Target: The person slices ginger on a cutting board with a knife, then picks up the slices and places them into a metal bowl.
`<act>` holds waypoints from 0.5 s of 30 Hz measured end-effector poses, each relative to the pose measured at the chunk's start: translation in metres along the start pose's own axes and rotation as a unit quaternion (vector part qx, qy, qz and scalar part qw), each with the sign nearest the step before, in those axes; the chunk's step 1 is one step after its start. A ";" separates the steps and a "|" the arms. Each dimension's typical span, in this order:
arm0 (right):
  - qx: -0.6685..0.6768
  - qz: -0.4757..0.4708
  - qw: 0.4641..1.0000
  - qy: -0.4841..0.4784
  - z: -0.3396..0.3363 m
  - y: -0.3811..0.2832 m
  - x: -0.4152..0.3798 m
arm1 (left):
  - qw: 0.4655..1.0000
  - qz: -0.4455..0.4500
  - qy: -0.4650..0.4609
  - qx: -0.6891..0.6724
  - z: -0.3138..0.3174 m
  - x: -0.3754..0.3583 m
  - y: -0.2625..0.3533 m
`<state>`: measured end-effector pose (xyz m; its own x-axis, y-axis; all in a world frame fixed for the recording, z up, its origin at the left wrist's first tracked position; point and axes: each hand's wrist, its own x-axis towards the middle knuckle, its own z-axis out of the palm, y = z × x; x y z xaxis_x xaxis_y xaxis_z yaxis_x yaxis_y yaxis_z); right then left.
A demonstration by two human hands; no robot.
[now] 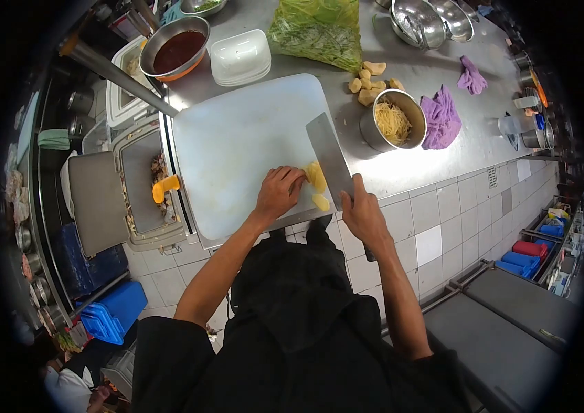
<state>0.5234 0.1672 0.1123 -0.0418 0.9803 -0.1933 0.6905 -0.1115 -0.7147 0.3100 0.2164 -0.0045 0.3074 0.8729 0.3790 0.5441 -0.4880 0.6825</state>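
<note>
My right hand [366,217] is wrapped around the handle of a wide cleaver [327,148]. Its blade lies over the right edge of a white cutting board [237,131]. Just left of the blade are yellow ginger slices [315,176], with one loose ginger slice [321,202] nearer to me. Curled fingers of my left hand [280,191] press against the slices, their tips partly hidden. A steel pot [369,132] of thin yellow shreds [393,122] stands to the right, beside several peeled ginger lumps [367,84].
Purple cloths [442,117] lie right of the pot. Behind the board are stacked white dishes [240,58], a bowl of dark red sauce [180,52] and a bag of greens [316,34]. An open waste bin [142,165] adjoins the board's left side, near a metal post [116,74].
</note>
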 end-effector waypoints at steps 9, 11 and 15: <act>-0.048 0.030 0.998 -0.031 0.001 -0.019 -0.043 | 1.000 0.011 0.020 -0.013 0.002 0.000 -0.001; -0.063 0.043 0.996 -0.045 0.003 -0.026 -0.053 | 1.000 0.004 0.022 -0.008 0.001 0.000 0.000; -0.078 0.055 0.994 -0.047 0.000 -0.024 -0.058 | 1.000 0.009 0.021 -0.003 0.000 0.000 0.003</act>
<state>0.5092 0.1127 0.1403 -0.0211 0.9431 -0.3318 0.7982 -0.1840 -0.5737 0.3112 0.2152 -0.0024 0.2842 0.8633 0.4170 0.5346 -0.5037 0.6786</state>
